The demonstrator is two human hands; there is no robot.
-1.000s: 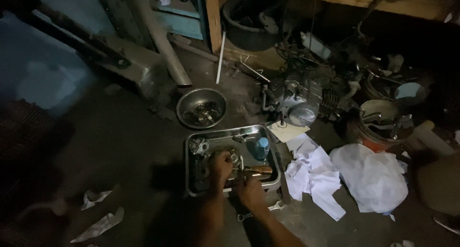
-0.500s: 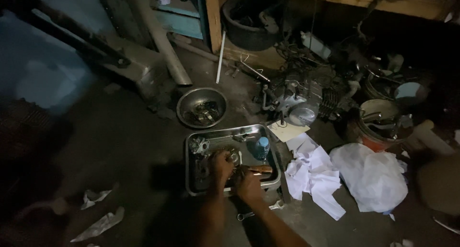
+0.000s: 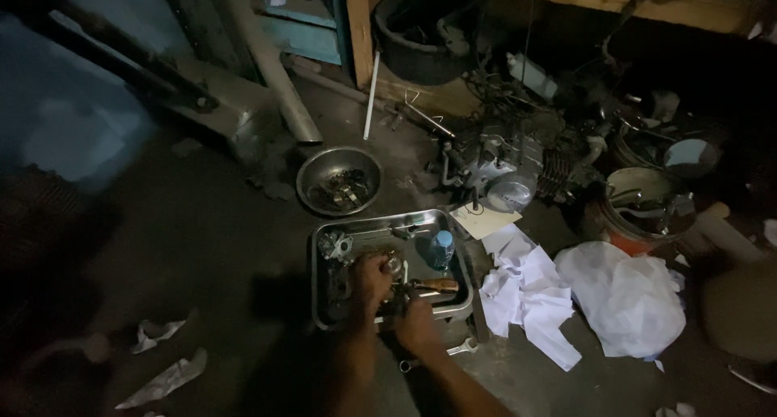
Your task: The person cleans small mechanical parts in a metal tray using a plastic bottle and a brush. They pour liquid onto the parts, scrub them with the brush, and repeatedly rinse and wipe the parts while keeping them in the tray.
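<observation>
Tray (image 3: 324, 247) under your hands, left hand (image 3: 371, 278) curled on small parts, right hand (image 3: 417, 324) gripping wooden-handled tool (image 3: 437, 286), bottle (image 3: 441, 249) just beyond.

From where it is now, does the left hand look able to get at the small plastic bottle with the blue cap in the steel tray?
Probably yes: the left hand is already inside the rectangular steel tray, and the blue-capped plastic bottle stands uncovered nearby.
</observation>
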